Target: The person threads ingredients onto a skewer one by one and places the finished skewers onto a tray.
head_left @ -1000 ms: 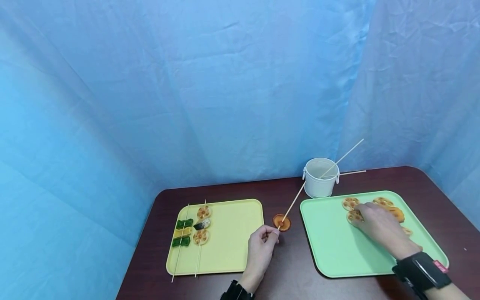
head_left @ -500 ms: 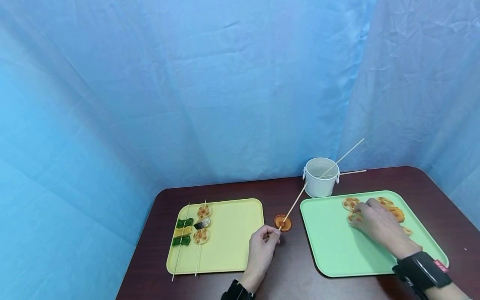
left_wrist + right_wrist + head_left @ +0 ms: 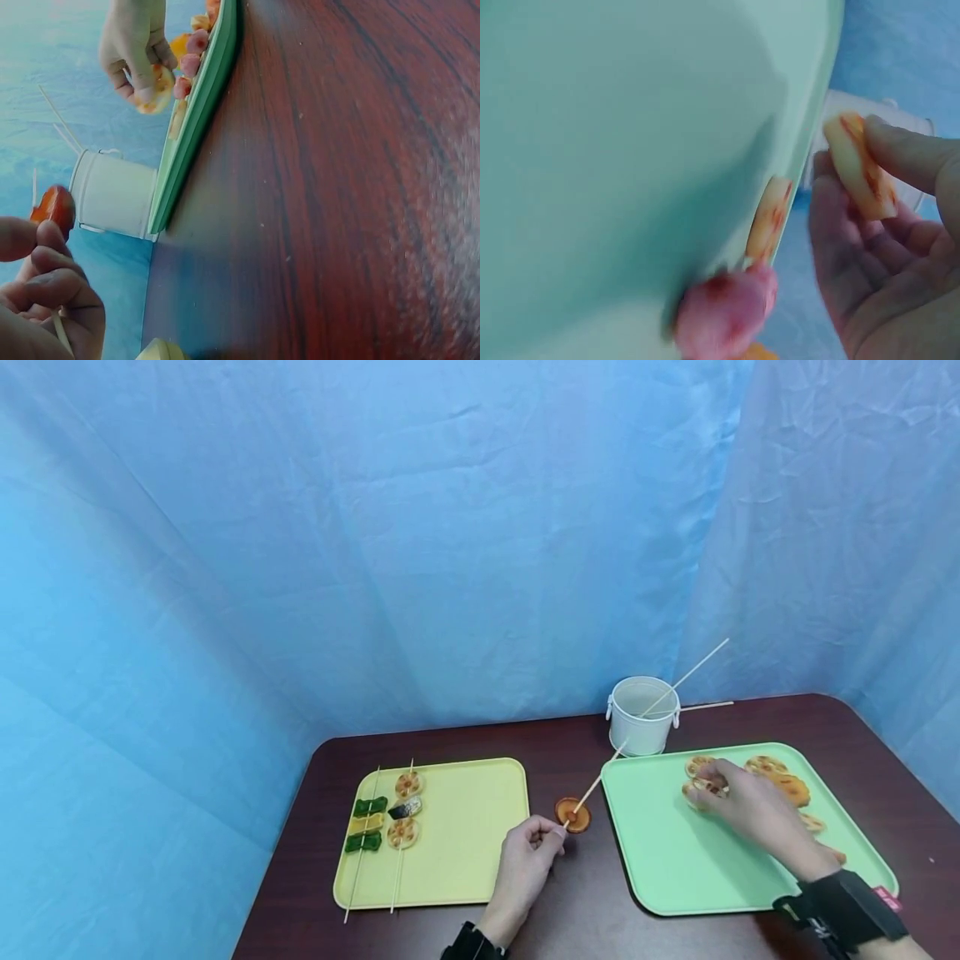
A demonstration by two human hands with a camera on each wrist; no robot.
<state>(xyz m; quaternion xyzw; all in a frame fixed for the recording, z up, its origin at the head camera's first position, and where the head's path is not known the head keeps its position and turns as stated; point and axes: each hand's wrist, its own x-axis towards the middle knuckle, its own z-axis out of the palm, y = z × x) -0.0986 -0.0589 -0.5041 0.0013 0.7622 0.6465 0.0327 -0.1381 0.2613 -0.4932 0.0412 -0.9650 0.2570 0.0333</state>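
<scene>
My left hand [image 3: 525, 864] pinches a thin wooden skewer [image 3: 600, 778] near its lower end. A round brown slice, like a mushroom cap [image 3: 573, 815], is threaded on it just past the fingertips. Over the green tray [image 3: 675, 868], my right hand [image 3: 765, 817] holds a toy lotus root slice [image 3: 862, 169] between thumb and fingers. In the left wrist view that slice shows raised above the tray. Another lotus root slice [image 3: 770, 217] lies on the tray beside a pink piece [image 3: 724, 311]. More food pieces, among them an orange-yellow one [image 3: 791, 789], lie on the tray's right side.
A yellow tray [image 3: 472, 835] on the left bears two loaded skewers, one with green and yellow pieces [image 3: 366, 824], one with lotus slices and a dark-and-white piece [image 3: 405, 808]. A white bucket [image 3: 637, 735] with skewers stands behind the green tray. Blue cloth [image 3: 450, 568] hangs behind.
My right hand has picked up a lotus root slice and moved slightly left with it. The left hand and its skewer have shifted a little right and nearer.
</scene>
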